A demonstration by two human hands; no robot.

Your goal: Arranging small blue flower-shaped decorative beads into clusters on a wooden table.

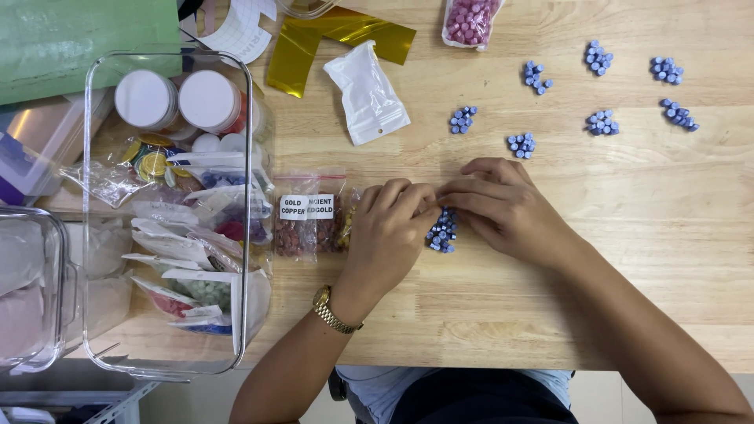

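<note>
My left hand [389, 232] and my right hand [503, 204] meet at the middle of a wooden table [487, 306], fingertips together above a small pile of blue-grey beads [442, 230]. The fingers are curled and pinch at something I cannot make out. Several more little heaps of the same blue-grey beads [522, 144] lie spread over the table beyond my hands, toward the far right. A gold watch [331, 309] is on my left wrist.
A clear plastic box [94, 314] on the left holds small bags and white-lidded jars. Labelled bags of copper beads [306, 228] lie beside my left hand. An empty zip bag [367, 93], gold foil [294, 55] and a bag of pink beads [469, 20] sit farther back.
</note>
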